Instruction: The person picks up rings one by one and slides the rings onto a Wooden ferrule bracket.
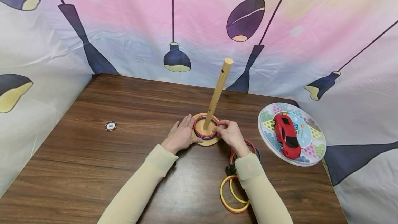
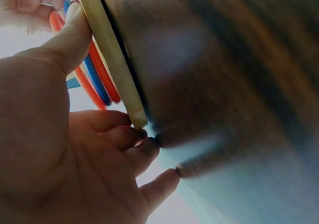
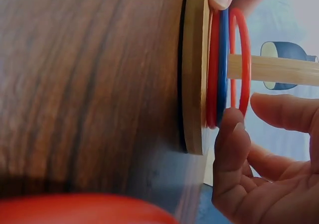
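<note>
Rings (image 1: pixel 205 131): red and blue, stacked round wooden peg (image 1: pixel 217 92) on round base (image 1: pixel 209 142), mid-worktop (image 1: pixel 124 168). Right hand (image 1: pixel 230 134) fingers pinch the top red ring; left hand (image 1: pixel 180 136) lies flat, fingers straight, thumb on the base rim. Poker chip (image 1: pixel 110 126), writing unreadable. Toy car (image 1: pixel 286 134) on game disc (image 1: pixel 314 148), print too small to read.

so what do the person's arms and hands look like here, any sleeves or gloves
Both arms wear long, close-fitting pale cream sleeves: the left sleeve and the right sleeve each end in a wider cuff band at the wrist. A small dark object shows beside the right cuff; what it is cannot be told. The left hand and right hand are bare: no gloves, no visible rings.
</note>
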Available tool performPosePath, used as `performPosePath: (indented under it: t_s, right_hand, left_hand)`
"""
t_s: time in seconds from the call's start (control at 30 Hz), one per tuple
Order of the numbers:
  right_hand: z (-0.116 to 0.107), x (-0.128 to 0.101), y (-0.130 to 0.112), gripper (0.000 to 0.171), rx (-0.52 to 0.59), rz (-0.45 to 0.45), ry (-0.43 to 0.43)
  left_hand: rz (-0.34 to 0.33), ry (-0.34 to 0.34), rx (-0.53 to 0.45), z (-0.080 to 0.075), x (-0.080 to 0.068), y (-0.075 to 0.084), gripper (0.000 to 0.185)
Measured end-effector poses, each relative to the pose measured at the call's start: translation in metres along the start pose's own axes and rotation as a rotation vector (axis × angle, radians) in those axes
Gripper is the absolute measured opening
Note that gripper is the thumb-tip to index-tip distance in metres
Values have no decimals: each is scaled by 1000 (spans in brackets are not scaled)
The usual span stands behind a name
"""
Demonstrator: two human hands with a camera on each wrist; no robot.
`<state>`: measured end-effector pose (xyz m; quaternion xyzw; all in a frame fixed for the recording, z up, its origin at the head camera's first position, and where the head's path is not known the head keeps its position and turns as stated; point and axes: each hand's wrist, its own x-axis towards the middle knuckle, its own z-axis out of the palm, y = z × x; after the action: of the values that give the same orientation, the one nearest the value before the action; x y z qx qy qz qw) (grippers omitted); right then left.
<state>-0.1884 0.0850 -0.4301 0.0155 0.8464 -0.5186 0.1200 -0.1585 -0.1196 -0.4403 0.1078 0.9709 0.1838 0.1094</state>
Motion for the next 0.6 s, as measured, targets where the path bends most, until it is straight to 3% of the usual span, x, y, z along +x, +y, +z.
performPosePath:
  t_s: [0.17, 0.6]
  right_hand:
    - [-2, -3, 1, 36, -84, -50, 30]
    - [-32, -24, -15, 35, -155, -106, -35]
  left_hand:
    - [4, 4, -5, 0, -1, 1, 95]
    - [7, 13, -8, 0, 0, 1, 95]
